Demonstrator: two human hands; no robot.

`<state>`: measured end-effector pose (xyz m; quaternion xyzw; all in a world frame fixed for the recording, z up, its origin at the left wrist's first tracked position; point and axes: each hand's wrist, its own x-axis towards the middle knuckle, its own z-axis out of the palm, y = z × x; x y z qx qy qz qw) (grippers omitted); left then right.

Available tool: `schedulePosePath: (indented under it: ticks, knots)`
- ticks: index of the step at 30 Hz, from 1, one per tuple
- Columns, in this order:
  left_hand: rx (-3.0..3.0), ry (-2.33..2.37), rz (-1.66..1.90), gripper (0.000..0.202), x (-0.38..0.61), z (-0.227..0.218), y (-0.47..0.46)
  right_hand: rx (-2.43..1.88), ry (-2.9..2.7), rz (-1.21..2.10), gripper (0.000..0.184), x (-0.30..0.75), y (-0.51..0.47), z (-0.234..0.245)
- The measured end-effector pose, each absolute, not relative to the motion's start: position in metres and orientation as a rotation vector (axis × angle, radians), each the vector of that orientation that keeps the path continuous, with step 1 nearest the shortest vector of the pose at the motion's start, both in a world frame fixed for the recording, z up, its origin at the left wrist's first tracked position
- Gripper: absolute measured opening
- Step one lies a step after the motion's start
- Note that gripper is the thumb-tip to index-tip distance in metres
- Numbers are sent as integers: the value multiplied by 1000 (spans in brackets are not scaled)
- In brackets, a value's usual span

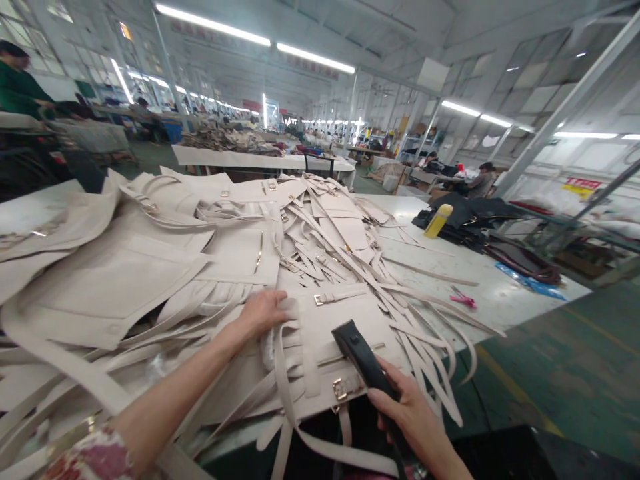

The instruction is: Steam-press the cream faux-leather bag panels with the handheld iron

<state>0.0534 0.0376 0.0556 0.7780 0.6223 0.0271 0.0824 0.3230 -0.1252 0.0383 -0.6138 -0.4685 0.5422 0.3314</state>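
Note:
In the head view, my left hand (265, 312) rests at the upper left corner of a beige leather bag panel (345, 310), fingers bent and closed on its edge. The panel carries gold buckles (340, 389) and narrow straps. My right hand (413, 407) is wrapped round a black handheld tool (363, 357) with a long handle and a broad, blunt head. The tool's head hangs over the panel's right half; whether it touches the leather I cannot tell. A loose beige strap (283, 373) loops down past the panel's front edge. The undersides of my left fingertips are hidden.
Beige bag pieces (135, 280) and many straps (425, 360) pile over the white table (415, 267). To the right lie pink-handled scissors (464, 300), a yellow bottle (439, 221) and dark bags (475, 213). A person in green (23, 83) stands at far left.

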Motion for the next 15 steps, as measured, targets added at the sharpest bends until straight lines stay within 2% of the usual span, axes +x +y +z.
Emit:
schedulePosePath:
  ticks: [4,6,8,11,15]
  knots:
    - [2756,1763,386,16,55,135,20,-1597,-1141,1282,76,341,-149,42]
    - [2993,1653,525,21,60,172,6,-1624,-1070,1198,80,352,-158,44]
    - [3118,1479,545,25,71,186,-10,-1665,-970,1132,84,364,-165,46]
    - [3178,1172,346,18,91,146,-36,-1687,-817,1040,87,382,-177,45]
    - [3112,1117,23,13,106,34,-66,-1739,-773,1041,93,407,-195,42]
